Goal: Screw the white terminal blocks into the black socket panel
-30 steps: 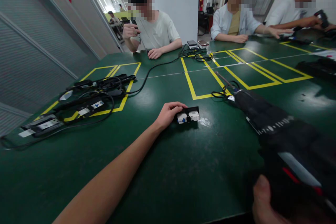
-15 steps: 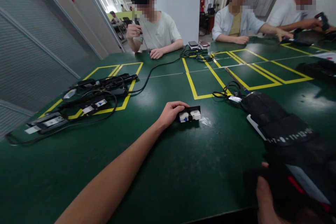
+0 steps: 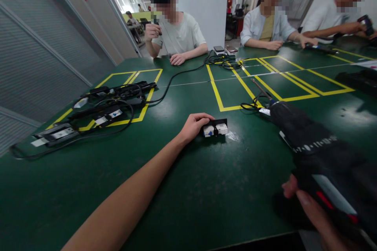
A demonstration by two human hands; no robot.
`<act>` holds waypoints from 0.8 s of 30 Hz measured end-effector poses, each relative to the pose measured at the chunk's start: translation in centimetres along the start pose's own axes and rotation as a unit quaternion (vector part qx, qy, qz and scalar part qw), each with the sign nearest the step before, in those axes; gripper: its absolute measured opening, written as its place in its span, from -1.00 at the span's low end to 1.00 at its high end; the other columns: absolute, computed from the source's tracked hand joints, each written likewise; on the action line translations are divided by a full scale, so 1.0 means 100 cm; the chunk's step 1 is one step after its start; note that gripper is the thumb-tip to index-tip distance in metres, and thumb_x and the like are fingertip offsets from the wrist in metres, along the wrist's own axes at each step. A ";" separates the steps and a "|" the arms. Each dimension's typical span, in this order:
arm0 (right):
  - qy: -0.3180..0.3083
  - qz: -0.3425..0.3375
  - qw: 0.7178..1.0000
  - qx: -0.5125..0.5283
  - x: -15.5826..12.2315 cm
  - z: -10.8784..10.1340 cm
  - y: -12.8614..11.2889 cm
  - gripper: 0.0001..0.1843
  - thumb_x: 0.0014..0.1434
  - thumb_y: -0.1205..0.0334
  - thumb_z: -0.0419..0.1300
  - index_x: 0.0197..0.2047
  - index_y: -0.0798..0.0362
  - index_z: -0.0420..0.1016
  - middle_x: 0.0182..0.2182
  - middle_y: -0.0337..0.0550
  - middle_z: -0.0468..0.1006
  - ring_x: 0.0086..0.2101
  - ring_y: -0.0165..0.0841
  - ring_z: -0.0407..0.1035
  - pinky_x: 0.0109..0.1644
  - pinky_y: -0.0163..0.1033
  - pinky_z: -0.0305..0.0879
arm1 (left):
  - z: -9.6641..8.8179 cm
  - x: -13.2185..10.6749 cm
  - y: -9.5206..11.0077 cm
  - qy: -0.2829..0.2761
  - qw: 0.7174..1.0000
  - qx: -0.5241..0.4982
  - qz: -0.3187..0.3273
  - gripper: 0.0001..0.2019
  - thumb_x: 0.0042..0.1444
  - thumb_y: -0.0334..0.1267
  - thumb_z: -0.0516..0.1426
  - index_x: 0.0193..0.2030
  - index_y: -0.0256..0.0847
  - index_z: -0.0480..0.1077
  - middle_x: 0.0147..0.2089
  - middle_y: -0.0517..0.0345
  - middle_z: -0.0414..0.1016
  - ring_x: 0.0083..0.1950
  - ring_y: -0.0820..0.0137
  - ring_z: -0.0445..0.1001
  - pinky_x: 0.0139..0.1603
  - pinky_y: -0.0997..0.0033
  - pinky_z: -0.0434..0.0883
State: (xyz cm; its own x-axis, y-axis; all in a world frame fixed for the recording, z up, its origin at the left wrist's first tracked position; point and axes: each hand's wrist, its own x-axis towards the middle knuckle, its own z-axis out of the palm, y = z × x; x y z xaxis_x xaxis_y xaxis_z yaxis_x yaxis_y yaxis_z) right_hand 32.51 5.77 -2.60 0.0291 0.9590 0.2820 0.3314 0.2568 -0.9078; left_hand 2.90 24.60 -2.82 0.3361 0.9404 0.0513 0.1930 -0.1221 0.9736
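Observation:
My left hand [image 3: 195, 127] rests on the green table, its fingers closed round the end of a small black holder with white blocks [image 3: 216, 128]. A blue spot shows on one of those blocks. On the right, close to the camera, my right hand [image 3: 309, 208] is wrapped round a black cordless drill [image 3: 321, 145] with white numbers on its collar. The drill's long thin bit [image 3: 262, 88] points away over the table, apart from the black holder. Part of my right hand is hidden behind the drill body.
Black devices with cables [image 3: 118, 102] lie in a yellow-taped area [image 3: 143, 111] at left. A cable coil [image 3: 225, 62] and two phones lie at the far side. More yellow tape outlines [image 3: 235, 108] run to the right. Several people sit across the table, handling tools.
The drill has shifted slightly left and tilted, so more of my right hand shows. My left hand still holds the black holder. The whole view has shifted slightly.

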 end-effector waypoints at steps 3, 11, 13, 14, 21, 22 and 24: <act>-0.075 0.045 0.993 0.078 -0.002 -0.010 0.007 -0.55 0.17 -0.24 -0.05 -0.39 -0.14 0.48 -0.82 -0.29 0.31 -0.77 -0.28 0.26 -0.58 -0.09 0.33 | 0.000 0.000 0.001 0.000 1.000 0.002 0.005 -0.76 0.07 -0.24 0.06 -0.22 -0.24 0.51 -0.28 0.07 0.51 -0.31 0.40 0.40 -0.29 0.42 0.30; -0.175 0.179 0.897 0.364 -0.015 -0.011 -0.001 -0.64 0.07 -0.04 0.14 -0.10 -0.09 0.43 -0.56 -0.08 0.48 -0.56 -0.18 0.37 -0.44 -0.03 0.32 | 0.000 0.000 0.002 0.004 1.000 0.012 -0.003 -0.75 0.07 -0.24 0.05 -0.21 -0.26 0.51 -0.31 0.08 0.51 -0.35 0.41 0.39 -0.33 0.42 0.30; -0.180 0.198 0.888 0.373 -0.020 -0.007 -0.007 -0.66 0.11 0.02 0.08 -0.07 -0.05 0.40 -0.50 -0.07 0.49 -0.51 -0.16 0.38 -0.38 0.00 0.31 | 0.000 0.000 0.001 0.003 1.000 0.011 -0.002 -0.75 0.07 -0.24 0.06 -0.21 -0.26 0.51 -0.29 0.08 0.51 -0.32 0.40 0.40 -0.29 0.42 0.30; -0.194 0.207 0.882 0.378 -0.022 -0.006 -0.010 -0.64 0.11 0.02 0.07 -0.06 -0.03 0.39 -0.48 -0.06 0.49 -0.49 -0.14 0.38 -0.37 0.01 0.30 | 0.000 0.000 0.000 0.001 1.000 0.011 0.000 -0.76 0.08 -0.25 0.06 -0.22 -0.26 0.51 -0.27 0.08 0.52 -0.30 0.40 0.41 -0.27 0.42 0.30; -0.145 0.239 0.886 0.371 -0.024 -0.006 -0.016 -0.53 0.15 0.06 -0.01 0.09 0.04 0.34 -0.36 0.01 0.56 -0.44 -0.15 0.39 -0.31 -0.03 0.27 | 0.000 0.001 0.000 -0.003 1.000 0.014 0.000 -0.75 0.08 -0.23 0.06 -0.20 -0.26 0.50 -0.24 0.06 0.53 -0.26 0.36 0.43 -0.23 0.39 0.32; -0.145 0.236 0.886 0.372 -0.023 -0.006 -0.016 -0.52 0.15 0.06 -0.01 0.10 0.03 0.34 -0.35 0.00 0.56 -0.45 -0.16 0.39 -0.31 -0.03 0.27 | 0.000 0.001 0.000 -0.004 1.000 0.013 -0.001 -0.75 0.08 -0.23 0.06 -0.20 -0.26 0.50 -0.24 0.05 0.53 -0.27 0.36 0.42 -0.23 0.39 0.32; -0.143 0.228 0.890 0.368 -0.019 -0.004 -0.018 -0.51 0.14 0.07 0.00 0.11 0.02 0.34 -0.40 -0.03 0.55 -0.47 -0.16 0.37 -0.33 -0.04 0.26 | 0.000 0.001 0.001 -0.002 1.000 0.015 0.001 -0.75 0.08 -0.23 0.06 -0.21 -0.26 0.51 -0.24 0.05 0.53 -0.26 0.36 0.42 -0.23 0.38 0.32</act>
State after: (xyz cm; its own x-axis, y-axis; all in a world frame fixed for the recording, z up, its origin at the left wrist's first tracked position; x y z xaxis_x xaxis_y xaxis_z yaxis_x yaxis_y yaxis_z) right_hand 32.22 3.41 -1.34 -0.2746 0.9476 -0.1632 -0.3636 -0.2595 -0.8947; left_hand 2.93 24.67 -2.74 0.3404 0.9389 0.0514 0.2200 -0.1327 0.9664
